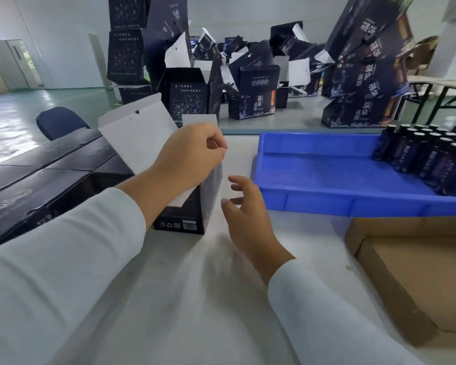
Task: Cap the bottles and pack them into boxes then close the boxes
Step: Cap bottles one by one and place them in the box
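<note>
Left hand [192, 151] grip pinches a white flap of the open box [181, 214] standing on the surface [195, 299]. Right hand [244, 212] grip loose, fingers spread, holding nothing, near the blue tray [313, 196].

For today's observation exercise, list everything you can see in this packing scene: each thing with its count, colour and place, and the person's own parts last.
Open box: one, black with white flaps, upright at table centre.
Closed boxes: several, black, laid in rows at left.
Tray: one, blue, right of centre.
Bottles: many, dark with black caps, standing in the tray's right end.
Cardboard tray: one, brown, near right.
Box stacks: many, dark, some open, at the table's far side.
Chair: one, blue, far left.
Table: one, white.
Left hand: pinches the open box's flap.
Right hand: open, fingers spread, beside the box.
</note>
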